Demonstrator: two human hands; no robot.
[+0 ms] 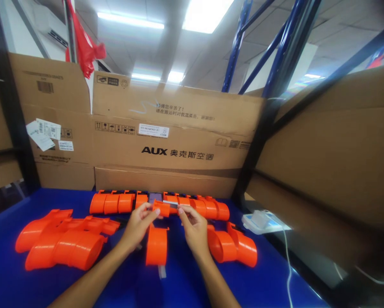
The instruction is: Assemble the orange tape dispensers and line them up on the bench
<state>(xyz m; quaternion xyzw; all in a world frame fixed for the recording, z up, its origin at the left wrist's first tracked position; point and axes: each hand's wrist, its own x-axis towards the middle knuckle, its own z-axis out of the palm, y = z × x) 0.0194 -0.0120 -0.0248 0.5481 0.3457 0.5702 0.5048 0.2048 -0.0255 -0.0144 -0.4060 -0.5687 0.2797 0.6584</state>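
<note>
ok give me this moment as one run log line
left hand: holding orange part | right hand: pinching pale strip | blue surface: orange cylinders

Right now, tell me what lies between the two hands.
The head view shows an orange piece, held by the left hand, and a pale strip reaching to the right hand.

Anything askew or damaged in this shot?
One oddity: a white label on the left cardboard panel sits crooked, overlapping another label. The orange part in the left hand shows no damage I can make out.
</note>
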